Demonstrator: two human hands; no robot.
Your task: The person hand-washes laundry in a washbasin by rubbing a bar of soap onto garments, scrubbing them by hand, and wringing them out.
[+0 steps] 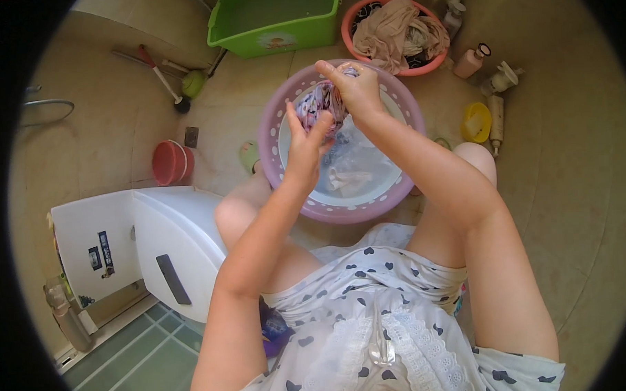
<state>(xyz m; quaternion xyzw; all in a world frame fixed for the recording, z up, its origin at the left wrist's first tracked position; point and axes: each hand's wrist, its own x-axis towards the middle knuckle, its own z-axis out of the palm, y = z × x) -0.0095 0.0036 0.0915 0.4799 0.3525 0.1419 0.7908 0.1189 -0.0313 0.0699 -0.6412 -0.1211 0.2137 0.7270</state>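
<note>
Over the far left part of a purple basin [273,148], a bunched patterned cloth [318,102] in purple, white and dark tones is held up between my hands. My left hand [307,144] cups its near side, thumb and fingers round the fabric. My right hand [357,90] grips its upper right end, thumb pointing up and left. Below lies cloudy water [374,155] in the basin. A pale piece of cloth [349,180] shows in it near the front, and bluish fabric [339,150] lies partly under the surface. My right forearm covers some of the basin's right side.
A green tub [273,42] and a coral basin [346,30] of clothes stand behind. Bottles [469,62] and a yellow bowl [476,122] line the right. At left are a red bucket [168,163], a plunger [163,80] and a white cabinet [177,248]. My knees flank the basin.
</note>
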